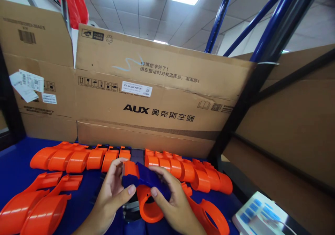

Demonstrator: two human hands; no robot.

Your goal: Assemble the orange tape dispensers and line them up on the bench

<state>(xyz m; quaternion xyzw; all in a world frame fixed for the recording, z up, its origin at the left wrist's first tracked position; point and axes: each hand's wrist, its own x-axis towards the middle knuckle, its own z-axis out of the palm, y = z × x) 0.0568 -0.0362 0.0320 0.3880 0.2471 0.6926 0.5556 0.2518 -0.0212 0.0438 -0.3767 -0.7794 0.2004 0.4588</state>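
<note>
An orange and blue plastic part (148,177), shaped like a hand-held tape dispenser, is held up between both hands. Its blue cover slants down to the right, and an orange ring (151,207) hangs below it. My left hand (113,184) is closed on the squarish orange and blue end, thumb in front. My right hand (171,189) grips the blue cover from the right, its thumb near the ring. Dark objects behind the ring are partly hidden by the hands.
Curved orange parts (77,161) stand in a row along the blue tabletop (15,154), with more (211,179) on the right. Two larger ones (47,210) lie at left. A white device with blue keys (261,214) sits at right. Cardboard (157,98) walls the back.
</note>
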